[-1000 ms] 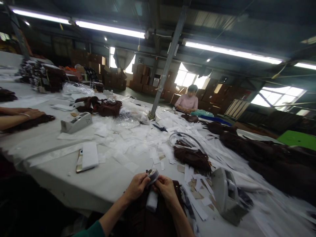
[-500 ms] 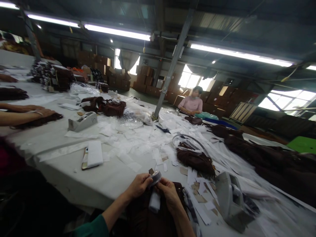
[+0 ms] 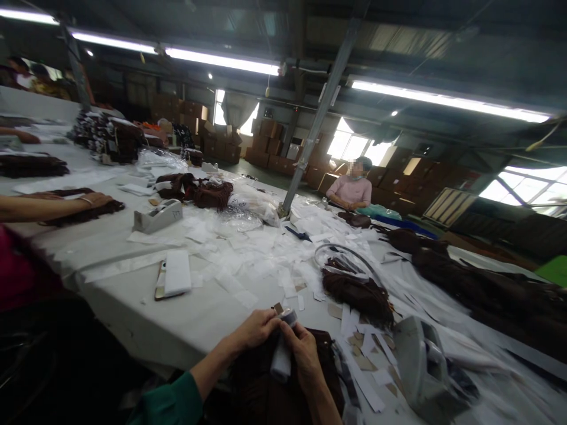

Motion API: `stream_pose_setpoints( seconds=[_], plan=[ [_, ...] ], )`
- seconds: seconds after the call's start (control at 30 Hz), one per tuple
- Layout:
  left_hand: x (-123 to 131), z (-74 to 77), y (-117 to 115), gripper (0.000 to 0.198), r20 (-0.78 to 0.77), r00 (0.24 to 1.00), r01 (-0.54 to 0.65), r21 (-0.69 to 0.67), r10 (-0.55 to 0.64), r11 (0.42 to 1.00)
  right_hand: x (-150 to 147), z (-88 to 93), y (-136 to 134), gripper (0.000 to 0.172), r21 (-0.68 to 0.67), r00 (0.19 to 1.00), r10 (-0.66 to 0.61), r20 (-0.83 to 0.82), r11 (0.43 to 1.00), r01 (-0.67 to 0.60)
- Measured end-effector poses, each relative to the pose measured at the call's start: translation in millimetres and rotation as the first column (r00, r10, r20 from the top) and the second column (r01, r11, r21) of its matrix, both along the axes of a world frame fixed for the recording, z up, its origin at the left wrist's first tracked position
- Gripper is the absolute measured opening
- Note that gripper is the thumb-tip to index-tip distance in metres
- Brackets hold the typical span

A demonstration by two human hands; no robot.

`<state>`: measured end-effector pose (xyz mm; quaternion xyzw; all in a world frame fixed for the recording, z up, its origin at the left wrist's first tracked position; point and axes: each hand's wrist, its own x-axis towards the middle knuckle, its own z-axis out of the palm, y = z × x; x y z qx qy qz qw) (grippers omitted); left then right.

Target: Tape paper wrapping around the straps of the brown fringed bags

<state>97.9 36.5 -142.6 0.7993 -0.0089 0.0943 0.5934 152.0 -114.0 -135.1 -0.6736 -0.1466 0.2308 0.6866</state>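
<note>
My left hand [image 3: 254, 329] and my right hand [image 3: 302, 347] meet at the near edge of the white table [image 3: 110, 289]. Both pinch a small roll wrapped in white paper [image 3: 283, 348]; its grey end [image 3: 289, 317] sticks up between my fingertips. The hands rest over a dark brown fringed piece [image 3: 266, 383] in front of me. A grey tape dispenser [image 3: 420, 369] stands just right of my right hand.
Another dark fringed bundle [image 3: 358, 292] lies beyond my hands among many white paper strips [image 3: 266, 260]. A phone under a white pad [image 3: 175, 277] and a second tape dispenser [image 3: 158, 216] lie left. A neighbour's forearm [image 3: 48, 206] rests far left. A person in pink [image 3: 352, 189] sits across.
The view has drifted, so everything sits further right and lower. My hands stay together on the roll, with my fingers closing more over its top.
</note>
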Motion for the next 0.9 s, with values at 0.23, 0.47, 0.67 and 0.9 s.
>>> stream_pose_setpoints(
  seconds=[0.23,0.47,0.67,0.9],
  plan=[
    [3,-1.6,-4,0.025,-0.069,0.996,-0.06,-0.133,0.051,0.989,1,-6.1,-1,0.057,0.097,0.998,0.038,-0.053,0.995,-0.033],
    [2,7.6,-1,0.044,-0.114,0.989,0.043,-0.388,-0.094,0.92,1,-10.6,1,0.054,0.137,0.995,0.061,-0.083,0.989,-0.049],
    [1,10.7,3,0.054,-0.156,0.973,0.063,-0.535,-0.171,0.842,1,-10.0,1,0.055,0.176,0.996,0.083,-0.026,0.981,-0.077],
    [1,16.3,1,0.05,-0.18,0.957,0.074,-0.605,-0.227,0.793,6,-11.1,-2,0.05,0.15,0.995,0.087,0.058,0.984,-0.095]
  ],
)
